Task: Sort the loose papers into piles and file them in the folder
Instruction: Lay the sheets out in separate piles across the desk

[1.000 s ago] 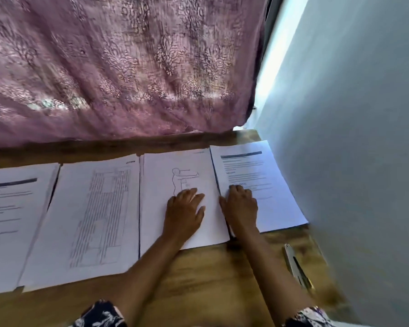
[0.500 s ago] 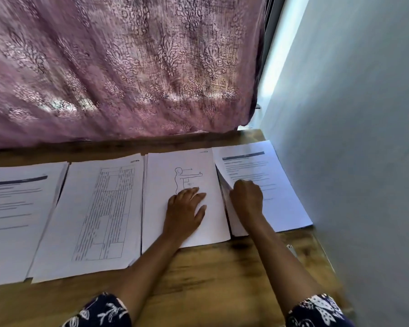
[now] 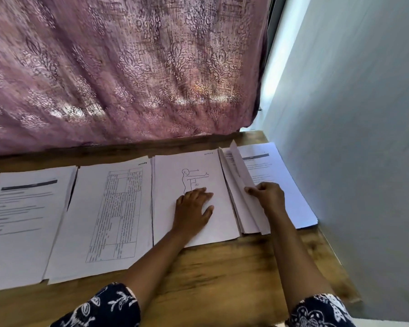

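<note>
Four piles of printed paper lie side by side in a row along a wooden table (image 3: 222,274), their edges nearly touching; the left hand (image 3: 194,208) rests flat on the third pile from the left (image 3: 170,185), fingers straight and slightly spread, palm down, holding nothing, just below a line drawing of a standing figure with one arm stretched out. The right hand (image 3: 268,195) is at the pile furthest right (image 3: 291,185), fingers curled and pinching the left edge of several top sheets (image 3: 240,175); those sheets are lifted off the pile and stand tilted up on their long side, fanned a little, between the drawing pile and the flat sheets under them; the page left showing beneath carries a dark heading bar and lines of text too blurred to read. To the left of the drawing pile lies a pile topped by a page with a large table (image 3: 118,208), and beyond it a pile with a dark heading bar (image 3: 21,220) that runs off the frame's left side. A pink patterned curtain (image 3: 128,67) hangs behind the table's far edge; a pale wall (image 3: 352,114) stands close along the right side; both forearms come out of dark sleeves with a white print (image 3: 104,308).
</note>
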The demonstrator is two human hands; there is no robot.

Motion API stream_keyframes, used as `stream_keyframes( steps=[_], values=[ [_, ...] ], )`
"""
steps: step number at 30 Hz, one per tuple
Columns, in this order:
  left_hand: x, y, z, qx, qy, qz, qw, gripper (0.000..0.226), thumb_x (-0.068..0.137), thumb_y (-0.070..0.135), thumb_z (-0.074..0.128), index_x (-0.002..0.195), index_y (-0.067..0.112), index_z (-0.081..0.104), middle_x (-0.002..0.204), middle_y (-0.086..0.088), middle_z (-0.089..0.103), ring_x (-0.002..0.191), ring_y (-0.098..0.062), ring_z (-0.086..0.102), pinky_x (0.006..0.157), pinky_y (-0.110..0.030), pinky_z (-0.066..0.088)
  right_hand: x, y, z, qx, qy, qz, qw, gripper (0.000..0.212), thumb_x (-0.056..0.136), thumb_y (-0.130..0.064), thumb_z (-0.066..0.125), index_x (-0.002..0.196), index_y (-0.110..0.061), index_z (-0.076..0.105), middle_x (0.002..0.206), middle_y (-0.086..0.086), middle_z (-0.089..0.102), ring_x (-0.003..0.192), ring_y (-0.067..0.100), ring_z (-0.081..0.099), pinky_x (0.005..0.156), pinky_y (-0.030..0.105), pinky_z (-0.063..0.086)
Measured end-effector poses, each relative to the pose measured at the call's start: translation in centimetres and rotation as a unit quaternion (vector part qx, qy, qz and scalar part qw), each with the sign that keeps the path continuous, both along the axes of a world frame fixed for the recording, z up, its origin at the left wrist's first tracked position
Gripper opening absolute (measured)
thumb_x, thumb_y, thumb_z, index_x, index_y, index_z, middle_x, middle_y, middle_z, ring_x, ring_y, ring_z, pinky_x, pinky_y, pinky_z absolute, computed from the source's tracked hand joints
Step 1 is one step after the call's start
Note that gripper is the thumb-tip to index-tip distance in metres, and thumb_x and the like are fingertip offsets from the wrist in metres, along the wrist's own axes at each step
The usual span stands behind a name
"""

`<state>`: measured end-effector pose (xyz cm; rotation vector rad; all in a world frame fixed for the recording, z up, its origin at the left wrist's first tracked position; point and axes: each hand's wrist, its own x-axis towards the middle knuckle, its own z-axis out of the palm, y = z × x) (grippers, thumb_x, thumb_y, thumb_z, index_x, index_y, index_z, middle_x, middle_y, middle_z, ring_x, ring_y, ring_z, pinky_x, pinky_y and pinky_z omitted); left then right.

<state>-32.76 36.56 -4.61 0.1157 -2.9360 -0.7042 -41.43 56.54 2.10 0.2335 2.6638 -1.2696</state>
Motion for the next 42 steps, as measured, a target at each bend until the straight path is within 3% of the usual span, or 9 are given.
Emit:
stream_keyframes(
  steps=[4,6,9,12,17,21,24,31,42],
  values=[
    [-0.6,-0.6,1.5,0.049,-0.075,-0.013,0.996,0.042,0.094,0.039,0.055,0.135,0.032,0.052,0.148,0.011,0.04,0.136,-0.014,0.033,0.108,-0.03,0.023,0.4,0.0,0.9,0.007,0.009,-0.027,1.0,0.042,0.086,-0.039,0.068,0.057,-0.013,0.053,0.061,0.001,0.052,0.056,0.017,0.046,0.049,0.025,0.029],
    [-1.1,-1.0,3.2,0.199,-0.096,0.013,0.975,0.037,0.095,0.036,0.057,0.131,0.026,0.057,0.141,0.005,0.051,0.131,-0.017,0.042,0.103,-0.027,0.031,0.9,-0.6,1.7,0.044,0.039,-0.01,0.998,0.036,0.089,-0.038,0.065,0.065,-0.011,0.062,0.066,0.003,0.058,0.062,0.02,0.053,0.051,0.024,0.031],
    [-1.3,-1.5,6.1,0.498,-0.109,0.063,0.858,0.04,0.097,0.041,0.051,0.132,0.021,0.055,0.131,0.0,0.059,0.116,-0.017,0.058,0.091,-0.027,0.044,2.8,-3.2,3.1,0.073,0.076,0.065,0.992,0.035,0.09,-0.035,0.064,0.068,-0.009,0.068,0.065,0.006,0.064,0.066,0.022,0.058,0.057,0.026,0.035],
    [-0.9,-2.5,7.9,0.617,-0.144,0.077,0.77,0.04,0.096,0.05,0.046,0.127,0.027,0.054,0.118,0.001,0.066,0.105,-0.021,0.065,0.089,-0.037,0.054,5.8,-7.3,3.4,0.088,0.092,0.194,0.973,0.024,0.09,-0.033,0.063,0.09,-0.013,0.077,0.086,0.003,0.073,0.081,0.021,0.066,0.071,0.027,0.046],
    [2.0,-6.4,8.0,0.54,-0.082,0.171,0.82,0.015,0.098,0.022,0.052,0.106,0.033,0.059,0.12,0.003,0.065,0.101,-0.023,0.065,0.088,-0.041,0.055,7.5,-11.9,3.8,0.034,0.043,0.3,0.952,0.026,0.093,-0.032,0.061,0.109,-0.015,0.07,0.114,0.001,0.07,0.102,0.019,0.064,0.085,0.026,0.047],
    [5.5,-11.9,8.7,0.578,-0.028,0.222,0.785,0.025,0.096,0.008,0.052,0.102,0.028,0.066,0.111,-0.001,0.07,0.095,-0.026,0.069,0.083,-0.043,0.056,6.6,-14.9,3.2,0.012,0.138,0.128,0.982,0.045,0.089,-0.031,0.066,0.13,-0.016,0.055,0.138,0.004,0.054,0.127,0.022,0.05,0.106,0.033,0.037],
    [8.3,-17.0,10.1,0.577,0.001,0.23,0.784,0.026,0.096,0.006,0.051,0.114,0.02,0.064,0.109,-0.001,0.071,0.094,-0.024,0.069,0.074,-0.033,0.057,6.1,-18.2,2.8,-0.048,0.021,0.068,0.996,0.069,0.088,-0.036,0.066,0.145,-0.013,0.034,0.148,0.011,0.041,0.135,0.03,0.04,0.109,0.042,0.033],
    [14.8,-31.1,11.7,0.462,0.026,0.317,0.828,0.034,0.094,0.015,0.059,0.127,0.015,0.059,0.124,-0.001,0.064,0.112,-0.025,0.06,0.101,-0.046,0.044,9.3,-29.7,1.9,-0.206,-0.196,0.175,0.943,0.015,0.091,-0.01,0.061,0.105,-0.007,0.063,0.081,0.002,0.067,0.062,0.01,0.064,0.059,0.022,0.04],
    [22.1,-41.7,9.3,0.342,0.016,0.414,0.843,0.033,0.09,0.009,0.063,0.123,0.005,0.06,0.123,-0.011,0.063,0.111,-0.032,0.059,0.092,-0.038,0.044,14.6,-41.3,0.2,-0.191,-0.194,0.188,0.944,0.015,0.08,-0.004,0.074,0.08,-0.006,0.059,0.068,0.009,0.062,0.053,0.016,0.059,0.044,0.018,0.049]
  ],
)
